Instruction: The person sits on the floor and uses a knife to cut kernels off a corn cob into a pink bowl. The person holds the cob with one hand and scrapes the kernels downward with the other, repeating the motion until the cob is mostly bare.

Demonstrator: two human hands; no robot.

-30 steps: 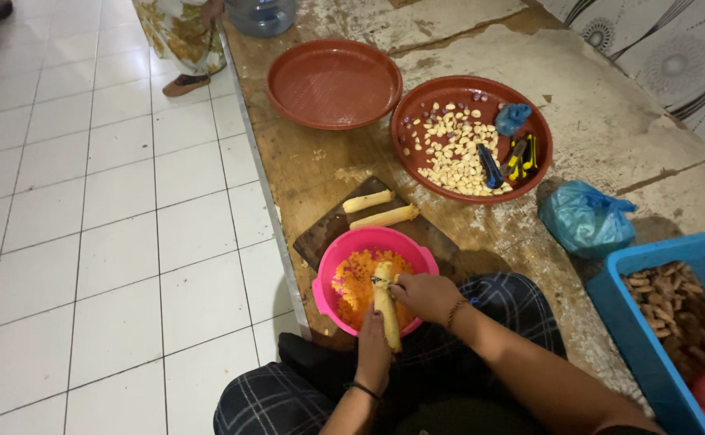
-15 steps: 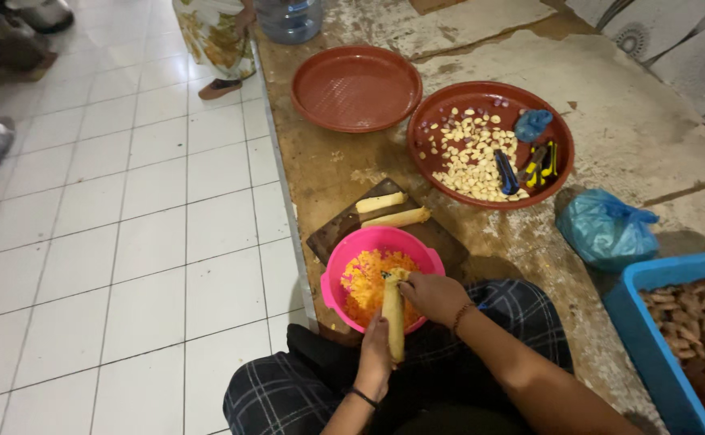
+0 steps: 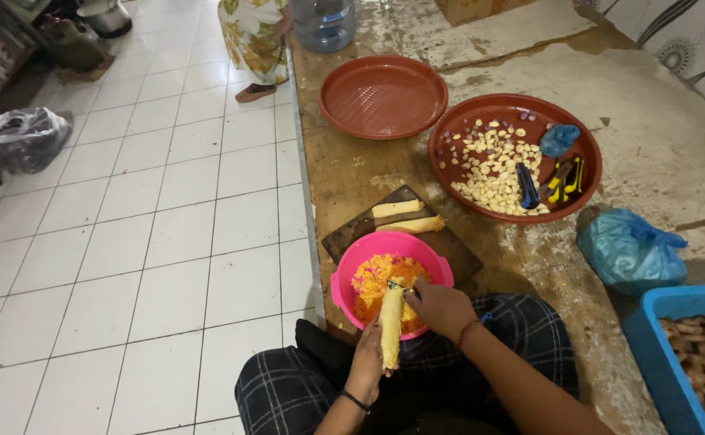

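Observation:
My left hand (image 3: 366,360) grips the lower end of a yellow corn cob (image 3: 390,319), which leans with its tip over a pink bowl (image 3: 351,261) full of orange-yellow cut kernels. At the cob's upper part, my right hand (image 3: 439,308) holds a small dark tool against it; the tool is mostly hidden. The bowl rests at the edge of a low wooden platform (image 3: 344,173), just in front of my lap in checked trousers. Behind the bowl, two stripped cobs (image 3: 407,217) lie on a dark cutting board (image 3: 351,229).
A red basin (image 3: 512,156) holds peeled garlic cloves, small knives and a blue bag. An empty red basin (image 3: 381,96) sits further back. A blue plastic bag (image 3: 630,250) and a blue crate (image 3: 683,348) of brown roots lie right. White tiled floor (image 3: 143,225) stretches left; another person stands near a water jug (image 3: 323,22).
The camera view shifted slightly left and tilted. My hands stay on the cob over the pink bowl, and my right hand has slid a little along it.

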